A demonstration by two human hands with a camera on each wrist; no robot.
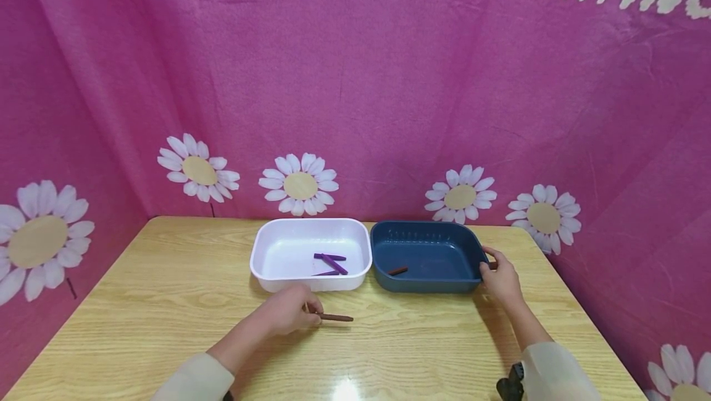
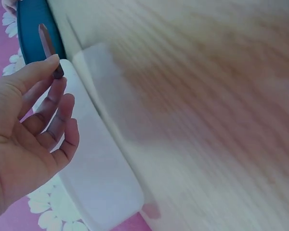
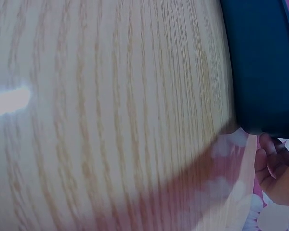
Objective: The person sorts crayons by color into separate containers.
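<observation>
Wood-grain table (image 1: 166, 302) under pink daisy cloth (image 1: 355, 80); left hand (image 1: 289, 311) pinches brown stick (image 1: 336, 318), right hand (image 1: 502, 281) grips blue tray (image 1: 428, 237)

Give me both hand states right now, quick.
Left hand: pinches the brown stick at one end, low over the table.
Right hand: grips the right end of the blue tray.

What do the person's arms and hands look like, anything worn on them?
Both hands are bare, with no gloves or rings visible. The left hand and the right hand each come out of a loose, pale cream long sleeve that ends short of the wrist. A small black device sits at the right sleeve.
</observation>
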